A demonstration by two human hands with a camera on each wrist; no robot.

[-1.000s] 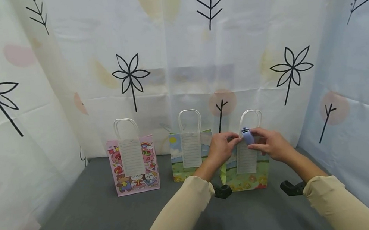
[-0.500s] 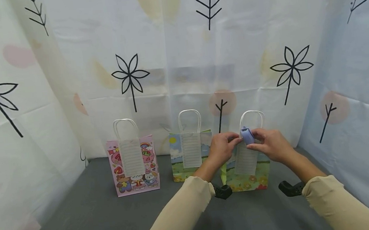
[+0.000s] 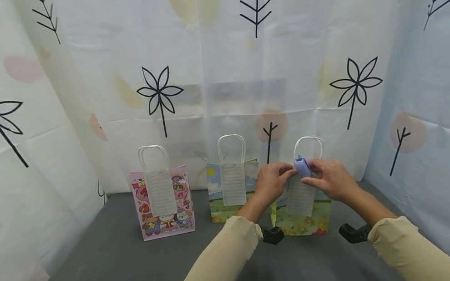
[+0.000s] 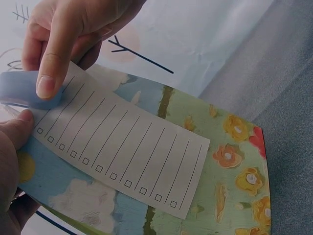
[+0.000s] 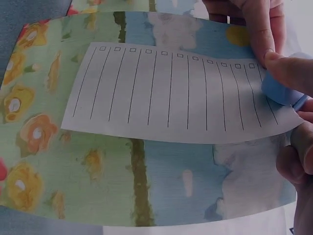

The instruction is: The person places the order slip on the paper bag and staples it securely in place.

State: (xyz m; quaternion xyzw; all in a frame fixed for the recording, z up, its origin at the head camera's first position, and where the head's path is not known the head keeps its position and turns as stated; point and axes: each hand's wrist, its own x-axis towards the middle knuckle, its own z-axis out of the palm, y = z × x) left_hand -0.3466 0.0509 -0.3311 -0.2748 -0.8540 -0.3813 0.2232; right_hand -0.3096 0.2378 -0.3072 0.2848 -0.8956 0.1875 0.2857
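Note:
A small blue stapler (image 3: 303, 167) sits across the top edge of a paper gift bag (image 3: 299, 219) with a painted flower meadow. My right hand (image 3: 333, 178) pinches the stapler between thumb and fingers. From the other side, my left hand (image 3: 271, 181) pinches the bag's upper edge, its thumb close beside the stapler. A lined white checklist sheet (image 4: 122, 147) lies against the bag's front, its top end under the stapler in both wrist views. The bag's white handle (image 3: 307, 138) rises behind the hands.
A matching meadow bag (image 3: 218, 212) stands in the middle and a pink cartoon bag (image 3: 188, 224) on the left, each with a lined sheet on its front. They stand on a dark grey table (image 3: 111, 271), before a patterned white curtain (image 3: 198, 47).
The handle of the held bag has shifted slightly right, and its bottom edge slightly down. The sheet's lower end has tilted a little left. Both hands keep their grips.

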